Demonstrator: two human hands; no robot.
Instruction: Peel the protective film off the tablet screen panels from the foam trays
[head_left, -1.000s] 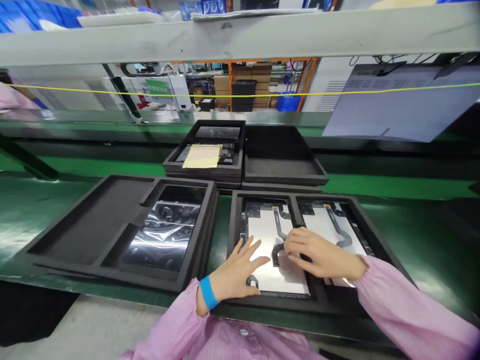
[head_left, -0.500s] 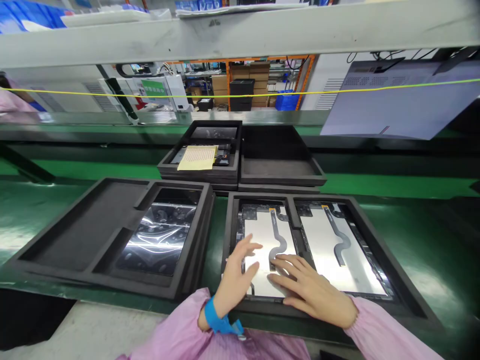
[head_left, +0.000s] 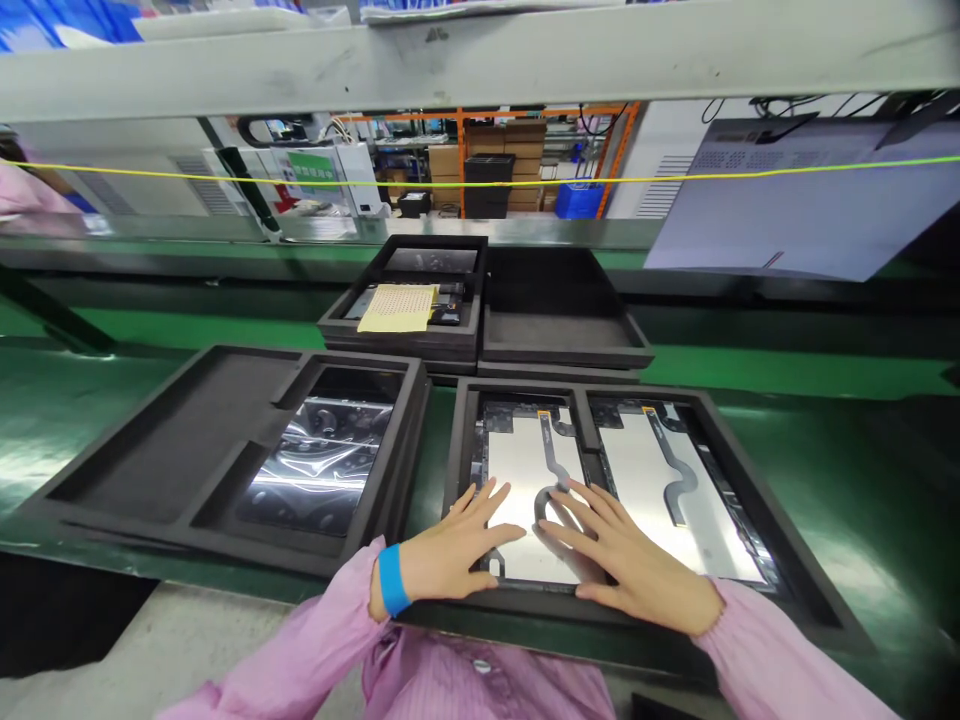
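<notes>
Two silver-backed display panels lie side by side in a black foam tray point(head_left: 806, 565). My left hand point(head_left: 457, 545), with a blue wristband point(head_left: 392, 580), reaches over the lower left edge of the left panel point(head_left: 517, 450), fingers spread. On that panel's right side rests my right hand point(head_left: 626, 550), fingers stretched out over the lower end of a grey flex cable point(head_left: 551, 450), hiding part of it. The right panel point(head_left: 705, 535) carries a similar curved flex cable point(head_left: 679, 475) and is untouched.
To the left, stacked foam trays point(head_left: 172, 440) hold a glossy dark panel point(head_left: 322, 450). Behind are another tray stack with a yellow paper point(head_left: 397, 308) on it and a black tray point(head_left: 559, 330). A grey beam point(head_left: 480, 60) and a yellow-green cord point(head_left: 480, 184) cross above the green bench point(head_left: 847, 470).
My left hand has lowered and turned flatter toward the left panel's lower left edge. My right hand has shifted slightly, its fingers now further up over the cable's curve.
</notes>
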